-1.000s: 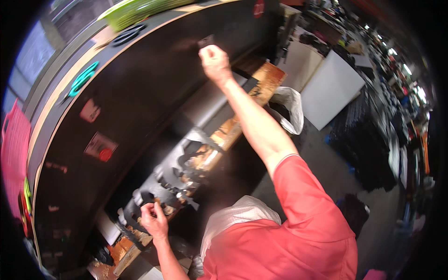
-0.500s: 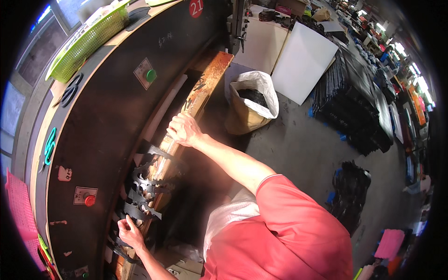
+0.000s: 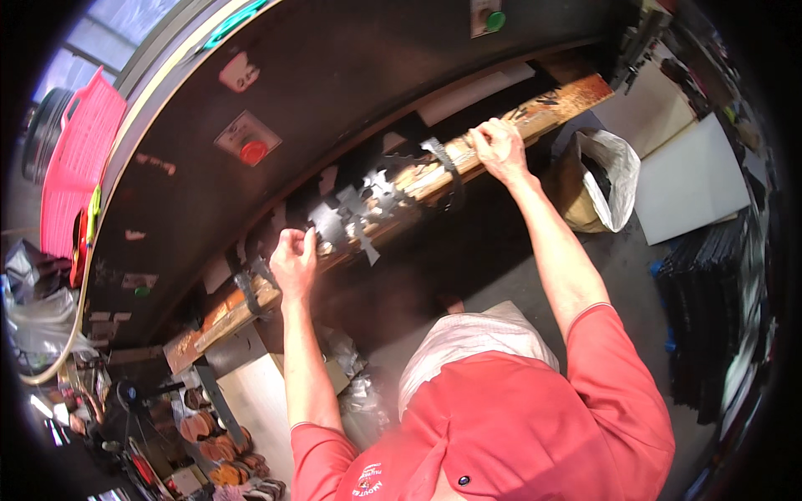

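Observation:
A worn wooden beam [image 3: 568, 100] runs along the front of a black machine panel [image 3: 334, 83]. Several dark, jagged cut-out scraps [image 3: 327, 225] lie in a tangle across it, some hanging over its near edge. My left hand [image 3: 294, 263] is beside the left end of this tangle, fingers curled in and thumb close to a scrap; what is between the fingertips is too small to tell. Farther right, my right hand [image 3: 501, 152] has its fingers bent over the beam, past a curved dark strip [image 3: 447, 171] that hangs down from it.
A red button [image 3: 252, 151] and a green button [image 3: 495, 21] sit on the panel. An open sack [image 3: 614, 179] stands right of the beam, near a white board [image 3: 693, 179] and stacked black sheets [image 3: 702, 317]. At far left is a pink basket [image 3: 79, 167].
My view has swung left, so the beam lies more across the picture. Both hands stay at the beam, the left beside the scraps, the right farther along it.

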Available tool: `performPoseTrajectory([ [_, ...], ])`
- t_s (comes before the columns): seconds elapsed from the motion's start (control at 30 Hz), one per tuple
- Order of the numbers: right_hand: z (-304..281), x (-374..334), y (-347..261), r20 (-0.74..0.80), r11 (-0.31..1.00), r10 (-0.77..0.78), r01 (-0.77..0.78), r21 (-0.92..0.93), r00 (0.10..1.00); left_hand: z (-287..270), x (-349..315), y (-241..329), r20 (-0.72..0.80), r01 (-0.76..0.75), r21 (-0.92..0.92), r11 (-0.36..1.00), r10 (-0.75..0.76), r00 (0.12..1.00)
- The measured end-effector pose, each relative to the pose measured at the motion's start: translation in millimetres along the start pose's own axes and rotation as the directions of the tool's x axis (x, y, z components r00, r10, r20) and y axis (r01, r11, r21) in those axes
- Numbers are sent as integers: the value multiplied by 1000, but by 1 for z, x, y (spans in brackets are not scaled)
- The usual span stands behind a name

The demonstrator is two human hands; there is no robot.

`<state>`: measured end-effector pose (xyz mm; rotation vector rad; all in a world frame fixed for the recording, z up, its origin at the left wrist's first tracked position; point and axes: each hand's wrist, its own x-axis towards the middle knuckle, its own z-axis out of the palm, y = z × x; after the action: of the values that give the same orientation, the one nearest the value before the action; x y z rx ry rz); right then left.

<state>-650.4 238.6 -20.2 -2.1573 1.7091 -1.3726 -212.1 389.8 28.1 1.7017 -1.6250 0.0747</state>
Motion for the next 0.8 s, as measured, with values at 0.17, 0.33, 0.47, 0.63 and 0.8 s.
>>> performPoseTrajectory([
  [0.17, 2, -4, -2, 28, 1000, 24, -24, -3, 999, -5, 0, 9, 82, 126, -103, 987, -117, 990],
  [0.33, 3, -1, -5, 42, 982, 177, -179, 50, 983, -7, 2, 8, 121, 140, -119, 983, -126, 985],
  [0.47, 14, 24, -34, 154, 782, 578, -598, 178, 802, -9, 5, 5, 133, 124, -168, 978, -103, 986],
  [0.63, 56, 79, -123, 290, 910, 176, -267, 316, 941, -15, 11, 2, 183, 283, -361, 889, -230, 956],
  [0.8, 131, 136, -200, 561, 990, -18, -65, 127, 827, -28, 45, 11, 284, 449, -399, 799, -358, 889],
])
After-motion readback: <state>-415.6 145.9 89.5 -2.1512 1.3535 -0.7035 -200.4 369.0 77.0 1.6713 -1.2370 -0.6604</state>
